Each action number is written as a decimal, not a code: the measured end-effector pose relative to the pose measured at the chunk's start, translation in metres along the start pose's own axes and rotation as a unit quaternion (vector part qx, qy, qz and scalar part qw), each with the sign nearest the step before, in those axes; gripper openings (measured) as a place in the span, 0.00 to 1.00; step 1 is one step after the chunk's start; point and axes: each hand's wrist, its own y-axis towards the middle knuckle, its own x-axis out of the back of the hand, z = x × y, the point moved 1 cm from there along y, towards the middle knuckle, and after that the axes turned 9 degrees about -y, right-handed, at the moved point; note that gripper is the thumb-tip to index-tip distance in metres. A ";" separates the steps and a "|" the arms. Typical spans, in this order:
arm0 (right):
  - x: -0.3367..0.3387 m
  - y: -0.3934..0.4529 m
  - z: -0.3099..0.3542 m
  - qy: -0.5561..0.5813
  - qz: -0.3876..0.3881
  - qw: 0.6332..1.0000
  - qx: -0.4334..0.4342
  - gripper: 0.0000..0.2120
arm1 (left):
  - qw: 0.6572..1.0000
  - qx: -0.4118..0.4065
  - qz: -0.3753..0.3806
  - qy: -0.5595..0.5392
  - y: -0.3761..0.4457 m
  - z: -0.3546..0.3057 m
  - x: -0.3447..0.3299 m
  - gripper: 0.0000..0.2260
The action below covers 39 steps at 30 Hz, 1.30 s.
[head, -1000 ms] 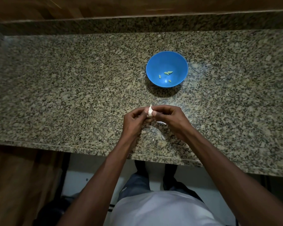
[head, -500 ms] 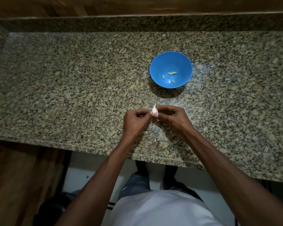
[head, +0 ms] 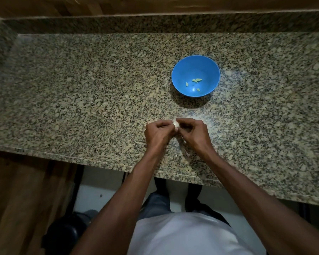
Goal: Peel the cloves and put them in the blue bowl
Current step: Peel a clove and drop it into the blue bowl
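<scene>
- I have a white garlic clove point(head: 175, 123) pinched between the fingertips of both hands, held just above the granite counter point(head: 81, 100).
- My left hand point(head: 157, 134) closes on the clove's left side, fingers curled in, thumb and forefinger pressed to it.
- My right hand point(head: 192, 132) closes on its right side the same way, knuckles up, so the two hands meet at the clove with only a little of it showing between them.
- The clove is partly hidden by my fingers; I cannot tell how much skin is left on it.
- Right under my hands, toward the counter's near edge, thin pale scraps of peel point(head: 184, 148) lie on the stone; they are faint against the speckle.
- The blue bowl point(head: 180, 78) stands on the counter beyond the clove and slightly to its right, well apart from my hands, upright.
- Inside the bowl lie a few small pale yellow-green pieces point(head: 197, 80), scattered on its bottom.
- Farther past the bowl the counter meets a low granite backsplash point(head: 155, 23), with wood point(head: 118, 4) above that.
- On the near side of the clove, below the counter's edge, my forearms lead back to my white shirt point(head: 182, 234).
</scene>
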 end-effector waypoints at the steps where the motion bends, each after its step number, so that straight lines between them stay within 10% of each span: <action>1: 0.001 0.001 -0.001 0.020 0.002 1.000 -0.018 0.18 | 1.000 0.008 0.000 -0.024 -0.001 0.002 0.001 0.08; 7: 0.005 0.004 -0.006 0.126 -0.001 0.986 -0.109 0.18 | 0.992 0.028 -0.009 -0.119 0.004 0.011 0.010 0.09; 15: 0.022 0.019 0.023 -0.120 0.017 0.992 0.017 0.12 | 0.989 -0.020 0.101 -0.102 0.004 0.013 0.030 0.11; 31: 0.050 -0.010 0.010 0.043 0.150 0.986 -0.051 0.11 | 0.970 -0.148 0.175 0.075 -0.006 0.014 0.016 0.13; 39: 0.038 -0.022 0.005 -0.284 0.010 0.953 0.107 0.05 | 0.960 -0.186 0.115 0.173 0.003 0.029 0.019 0.11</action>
